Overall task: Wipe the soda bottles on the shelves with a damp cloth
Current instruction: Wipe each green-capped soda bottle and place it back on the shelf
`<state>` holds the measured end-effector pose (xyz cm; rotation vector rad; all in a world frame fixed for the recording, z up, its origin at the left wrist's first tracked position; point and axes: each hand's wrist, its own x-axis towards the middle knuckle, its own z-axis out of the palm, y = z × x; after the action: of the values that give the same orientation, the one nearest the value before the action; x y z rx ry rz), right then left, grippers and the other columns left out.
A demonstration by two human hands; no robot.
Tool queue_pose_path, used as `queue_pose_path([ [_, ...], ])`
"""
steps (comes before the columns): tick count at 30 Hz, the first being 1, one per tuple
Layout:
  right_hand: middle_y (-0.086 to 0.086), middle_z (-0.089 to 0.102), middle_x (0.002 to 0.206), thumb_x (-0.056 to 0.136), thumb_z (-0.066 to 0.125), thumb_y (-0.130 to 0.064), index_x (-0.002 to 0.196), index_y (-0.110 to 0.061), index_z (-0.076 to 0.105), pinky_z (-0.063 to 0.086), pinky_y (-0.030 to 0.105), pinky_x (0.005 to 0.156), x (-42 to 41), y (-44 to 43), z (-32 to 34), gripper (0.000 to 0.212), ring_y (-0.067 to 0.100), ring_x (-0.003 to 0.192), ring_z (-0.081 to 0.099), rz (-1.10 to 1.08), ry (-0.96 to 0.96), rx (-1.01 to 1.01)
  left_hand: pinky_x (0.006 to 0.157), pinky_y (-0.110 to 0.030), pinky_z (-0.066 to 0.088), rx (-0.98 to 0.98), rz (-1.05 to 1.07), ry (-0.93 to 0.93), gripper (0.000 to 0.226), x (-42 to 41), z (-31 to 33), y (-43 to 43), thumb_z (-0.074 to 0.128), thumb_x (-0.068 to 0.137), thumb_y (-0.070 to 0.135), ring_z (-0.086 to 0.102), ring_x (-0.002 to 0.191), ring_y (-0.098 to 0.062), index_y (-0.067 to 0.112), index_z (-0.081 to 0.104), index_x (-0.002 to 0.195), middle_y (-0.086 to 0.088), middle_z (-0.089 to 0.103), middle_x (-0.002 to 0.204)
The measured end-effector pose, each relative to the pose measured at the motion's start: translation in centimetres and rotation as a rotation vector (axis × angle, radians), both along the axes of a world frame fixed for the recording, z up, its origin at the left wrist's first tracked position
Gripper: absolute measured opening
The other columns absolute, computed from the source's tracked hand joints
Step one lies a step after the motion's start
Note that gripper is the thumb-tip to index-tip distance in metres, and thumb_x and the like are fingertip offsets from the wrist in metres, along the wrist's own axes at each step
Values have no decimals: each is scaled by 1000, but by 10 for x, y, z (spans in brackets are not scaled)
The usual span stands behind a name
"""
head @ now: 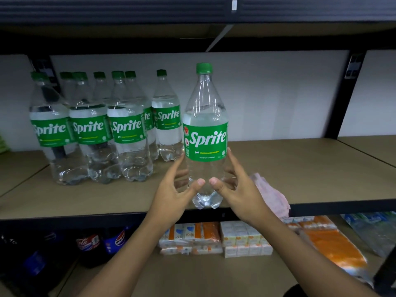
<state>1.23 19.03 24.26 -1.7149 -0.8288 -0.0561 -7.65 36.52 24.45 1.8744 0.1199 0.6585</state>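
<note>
Sprite bottle [205, 133] upright at the shelf [310, 168] front edge, long axis vertical, cap [204, 68] at 12 o'clock. Left hand [173, 189] and right hand [237, 189] grip its clear lower body (thumb tips nearly meeting in front). Pink cloth [272, 194] lies at 3 o'clock; other bottles [126, 136] at 9 o'clock.

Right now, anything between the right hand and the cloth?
Nothing visible. The pink cloth lies on the shelf just behind the right hand, which with the left hand holds the front Sprite bottle.
</note>
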Motion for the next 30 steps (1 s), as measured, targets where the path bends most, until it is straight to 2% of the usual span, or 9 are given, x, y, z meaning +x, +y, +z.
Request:
queue_pose_path([
  [4, -45, 43, 131, 91, 71, -42, 151, -53, 19, 41, 8, 102, 12, 13, 3, 80, -26, 123, 43, -26, 14, 10, 87, -5, 47, 59, -11, 15, 81, 17, 4, 6, 73, 87, 46, 52, 115, 15, 45, 28, 154, 17, 51, 139],
  [6, -38, 44, 141, 92, 71, -42, 157, -43, 21, 42, 20, 110, 24, 23, 4, 82, -16, 128, 46, -45, 9, 14, 85, 0, 43, 82, -24, 30, 81, 32, 6, 12, 71, 91, 41, 50, 117, 15, 36, 26, 159, 15, 47, 147],
  [8, -23, 43, 152, 93, 71, -42, 162, -32, 20, 41, 31, 116, 41, 30, 4, 87, 0, 137, 45, -52, -15, 17, 99, -13, 43, 85, -44, 42, 84, 50, 6, 17, 69, 91, 45, 51, 130, -2, 33, 25, 161, 6, 47, 155],
  [10, -16, 40, 154, 94, 71, -39, 163, -29, 19, 39, 33, 118, 59, 35, 6, 88, 7, 141, 43, -47, -21, 23, 105, -24, 42, 77, -52, 52, 84, 72, 5, 22, 69, 92, 45, 51, 137, -12, 31, 24, 163, 1, 47, 158],
  [15, -7, 46, 154, 96, 71, -27, 163, -27, 18, 42, 24, 109, 107, 30, 9, 86, 14, 139, 46, -57, 29, 52, 119, -44, 40, 76, -99, 48, 93, 127, 2, 18, 71, 87, 64, 48, 143, -17, 37, 24, 162, 4, 43, 162],
  [18, -10, 53, 138, 97, 70, -21, 163, -28, 18, 43, 0, 85, 131, 14, 8, 84, 13, 131, 51, -86, 76, 82, 121, -44, 38, 54, -121, 51, 93, 159, 5, 2, 69, 84, 56, 46, 144, -18, 36, 24, 163, 4, 44, 161],
  [21, -7, 53, 137, 98, 69, -17, 163, -25, 18, 45, -1, 78, 149, -10, 8, 83, 13, 129, 51, -115, 89, 117, 120, -48, 39, 14, -138, 68, 90, 189, 9, -23, 74, 88, 47, 47, 142, -19, 33, 25, 162, 1, 48, 157],
  [26, -10, 54, 143, 99, 68, -17, 163, -26, 21, 46, 6, 91, 178, -63, 6, 80, 13, 132, 51, -188, 85, 126, 113, -42, 46, 11, -160, 60, 82, 236, 8, -78, 76, 90, 42, 53, 131, -19, 31, 30, 157, 4, 55, 136],
  [30, -4, 55, 145, 98, 67, -14, 157, -20, 29, 42, 18, 108, 201, -111, 3, 71, 10, 137, 48, -290, 91, 164, 111, -41, 47, 33, -217, 70, 82, 274, 4, -127, 75, 90, 48, 54, 129, -18, 36, 28, 156, 4, 56, 138],
])
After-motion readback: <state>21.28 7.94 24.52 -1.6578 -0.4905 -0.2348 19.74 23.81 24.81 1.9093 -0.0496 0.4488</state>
